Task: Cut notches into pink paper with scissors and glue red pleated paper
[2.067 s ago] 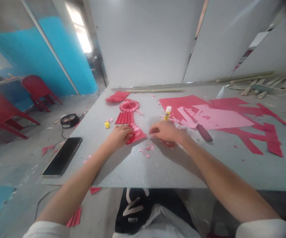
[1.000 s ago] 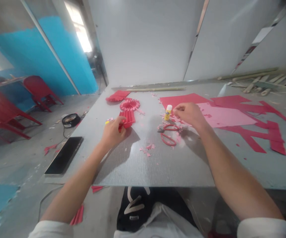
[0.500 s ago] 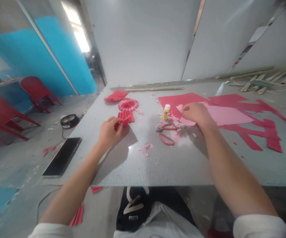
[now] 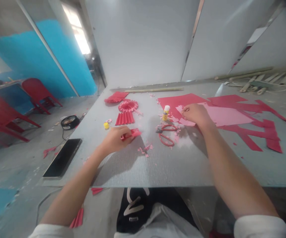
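My left hand [image 4: 115,138] is closed on a piece of folded red paper [image 4: 135,133], held just over the tabletop. Behind it lie a pleated red paper strip [image 4: 125,119], a round paper rosette [image 4: 128,105] and more folded red paper [image 4: 115,97]. Over on the right, my right hand [image 4: 195,113] has its fingers pinched at the ragged edge of a pink paper sheet [image 4: 227,115]; whether they grip the sheet or a scrap I cannot make out. An uncapped glue stick [image 4: 166,113] stands upright between my hands, with red-handled scissors [image 4: 167,135] in front of it.
A yellow cap [image 4: 106,125] sits left of the pleated strip. Red paper sheets and cut strips [image 4: 273,135] spread to the right. A phone [image 4: 62,158] lies at the table's left edge. Wooden sticks [image 4: 257,82] are piled at the back right. Pink scraps [image 4: 146,148] lie mid-table.
My left hand has come nearer and slightly right with a red paper piece, away from the pleated strip, which now lies uncovered. The yellow cap has come into sight. My right hand has barely moved.
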Available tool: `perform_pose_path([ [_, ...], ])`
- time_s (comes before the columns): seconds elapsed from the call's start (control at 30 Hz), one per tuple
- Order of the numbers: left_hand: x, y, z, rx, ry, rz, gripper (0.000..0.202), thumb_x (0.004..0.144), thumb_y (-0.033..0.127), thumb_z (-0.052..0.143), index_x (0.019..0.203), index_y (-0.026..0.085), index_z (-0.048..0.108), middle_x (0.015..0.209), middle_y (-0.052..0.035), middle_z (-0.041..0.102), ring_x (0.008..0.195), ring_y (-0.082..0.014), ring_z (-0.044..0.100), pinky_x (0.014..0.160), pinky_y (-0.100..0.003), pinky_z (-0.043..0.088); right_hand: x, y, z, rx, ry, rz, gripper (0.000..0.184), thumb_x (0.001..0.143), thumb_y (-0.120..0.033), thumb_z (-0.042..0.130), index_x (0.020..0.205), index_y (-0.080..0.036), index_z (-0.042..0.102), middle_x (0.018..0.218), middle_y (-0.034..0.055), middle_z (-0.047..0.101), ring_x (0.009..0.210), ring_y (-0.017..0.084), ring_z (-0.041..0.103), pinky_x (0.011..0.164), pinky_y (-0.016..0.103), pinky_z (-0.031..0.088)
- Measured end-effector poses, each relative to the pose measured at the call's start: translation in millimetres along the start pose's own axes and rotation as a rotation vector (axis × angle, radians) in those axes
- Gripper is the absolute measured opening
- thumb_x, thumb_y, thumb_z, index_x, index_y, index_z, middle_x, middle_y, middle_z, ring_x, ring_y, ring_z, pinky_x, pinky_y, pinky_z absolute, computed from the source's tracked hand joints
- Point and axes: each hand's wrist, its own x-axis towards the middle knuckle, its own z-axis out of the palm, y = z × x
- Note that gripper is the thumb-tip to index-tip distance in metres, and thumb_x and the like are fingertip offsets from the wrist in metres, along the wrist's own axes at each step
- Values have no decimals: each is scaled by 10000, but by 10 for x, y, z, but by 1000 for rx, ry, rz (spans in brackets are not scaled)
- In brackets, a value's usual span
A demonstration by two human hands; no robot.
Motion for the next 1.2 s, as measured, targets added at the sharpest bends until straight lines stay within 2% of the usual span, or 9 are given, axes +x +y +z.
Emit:
perform_pose_path([
  [0.17,4,12,56,-90,-229,79,263,910,398,595,763,184,637,757,-29,655,683,-145,570,641,-277,398,-13,-18,-18,31,-10,-2,167,706,-142,589,696,-211,741,687,75,707,658,214,609,622,306,377],
  [0.4,19,-200,-72,-19,47,-106,267,940,400,561,830,179,663,792,-47,685,719,-159,587,727,-310,452,-66,-90,-90,139,57,7,154,745,-182,621,771,-195,772,780,91,752,743,234,660,675,318,433],
  [0.63,22,-102,14,-142,-281,75,387,767,535,766,937,199,674,1066,-87,675,1005,-234,610,856,-350,495,-289,-369,-122,374,-55,-168,136,794,-243,625,797,-209,757,733,27,738,687,186,662,632,285,435],
  [0.73,44,-236,47,-169,-155,33,286,891,468,642,852,186,664,983,-77,691,944,-202,625,842,-328,490,-353,-460,-94,362,-79,-244,128,798,-251,622,769,-210,739,728,16,737,683,175,662,624,277,425],
  [0.83,44,-490,4,-64,182,-214,231,919,377,577,845,172,654,843,-60,693,781,-176,622,730,-305,473,-371,-489,-70,347,-71,-280,120,801,-251,626,752,-219,731,704,5,732,685,172,668,636,278,427],
  [0.93,13,-637,-86,32,311,-369,204,900,344,581,837,169,665,809,-56,701,753,-181,627,735,-317,472,-361,-477,-41,348,-62,-289,120,811,-253,631,766,-223,738,703,9,734,704,182,680,648,285,437],
  [1.07,-28,-451,-154,-114,50,-106,238,893,398,625,981,189,695,1033,-87,719,960,-216,659,865,-349,499,-396,-519,-2,402,-92,-310,106,808,-245,656,830,-217,756,811,32,763,782,194,700,677,286,467],
  [1.13,-39,-290,-131,-181,-187,48,348,855,402,690,1153,222,668,1279,-102,651,1177,-249,608,1001,-384,469,-462,-593,-2,440,-184,-351,104,810,-235,661,850,-212,753,844,36,768,792,189,702,689,282,485],
  [1.2,-41,-182,-74,-174,-276,87,498,785,377,763,1243,235,629,1402,-119,571,1284,-288,545,1053,-419,441,-553,-690,-15,466,-358,-454,99,820,-235,657,845,-210,749,842,32,767,775,180,700,698,279,501],
])
